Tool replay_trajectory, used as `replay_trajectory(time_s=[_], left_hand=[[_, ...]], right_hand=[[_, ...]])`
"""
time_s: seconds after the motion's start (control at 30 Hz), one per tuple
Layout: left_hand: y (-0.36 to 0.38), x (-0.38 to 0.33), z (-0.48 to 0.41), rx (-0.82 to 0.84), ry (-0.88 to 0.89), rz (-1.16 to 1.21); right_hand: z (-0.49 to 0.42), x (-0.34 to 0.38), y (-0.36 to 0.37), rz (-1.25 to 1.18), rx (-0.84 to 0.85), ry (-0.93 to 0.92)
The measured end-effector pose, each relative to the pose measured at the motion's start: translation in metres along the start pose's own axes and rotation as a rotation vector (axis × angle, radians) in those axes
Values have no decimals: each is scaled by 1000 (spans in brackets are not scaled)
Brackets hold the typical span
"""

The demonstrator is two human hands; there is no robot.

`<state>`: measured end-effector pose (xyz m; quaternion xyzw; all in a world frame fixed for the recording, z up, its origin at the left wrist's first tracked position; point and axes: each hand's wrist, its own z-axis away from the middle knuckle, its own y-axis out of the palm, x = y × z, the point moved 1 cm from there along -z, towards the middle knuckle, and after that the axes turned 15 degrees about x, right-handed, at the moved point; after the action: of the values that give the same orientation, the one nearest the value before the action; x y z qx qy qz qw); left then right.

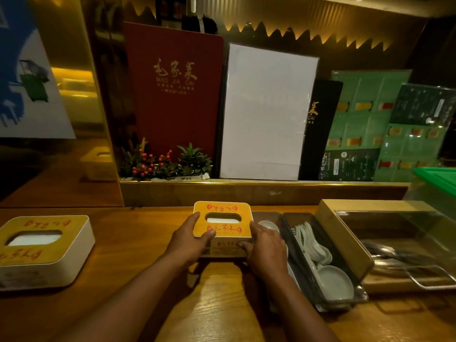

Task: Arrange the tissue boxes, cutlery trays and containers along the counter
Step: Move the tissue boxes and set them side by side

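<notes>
A tissue box (223, 211) with a yellow lid, red characters and an oval slot stands in the middle of the wooden counter (153, 243). My left hand (188, 240) grips its left side, thumb on the lid. My right hand (267, 245) holds its right front corner. A second tissue box (42, 248) of the same kind sits at the far left, apart from both hands. Right of my right hand lies a dark cutlery tray (293, 245) with white spoons (311, 240) and a small white dish (335, 280).
A wooden box with a clear lid (350, 240) holds metal utensils at the right. Behind the counter a raised ledge carries a red menu (172, 90), a white board (266, 112), green menu sheets (365, 124) and a small plant with red berries (165, 161). A green bin (439, 176) sits far right.
</notes>
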<state>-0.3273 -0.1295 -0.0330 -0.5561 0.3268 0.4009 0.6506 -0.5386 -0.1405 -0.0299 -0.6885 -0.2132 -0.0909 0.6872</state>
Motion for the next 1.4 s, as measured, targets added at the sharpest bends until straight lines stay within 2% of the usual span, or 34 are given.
replay_trajectory(time_s=[0.27,0.4,0.53,0.67,0.77,0.93,1.07,1.2,1.4], left_hand=[[-1,-2,3,41,4,-12],[-18,-6,19,84,109,-36],[-58,3,42,-17,118,-224],[-114,29,73,-91,164,-359],[-159,51,99,-214,195,-389],[-236,95,137,-409,215,-377],[-281,133,154,-515,145,-324],[-295,162,153,-443,41,-198],[-251,169,129,-217,12,-113]], right_hand=[[2,0,-1,-51,88,40],[14,11,-3,-61,57,40],[23,63,4,-89,-82,-158],[30,144,44,-96,27,-402],[33,205,83,-121,125,-517],[31,293,136,-106,303,-520],[27,325,153,-18,274,-521],[15,319,151,74,223,-520],[3,282,122,150,181,-440]])
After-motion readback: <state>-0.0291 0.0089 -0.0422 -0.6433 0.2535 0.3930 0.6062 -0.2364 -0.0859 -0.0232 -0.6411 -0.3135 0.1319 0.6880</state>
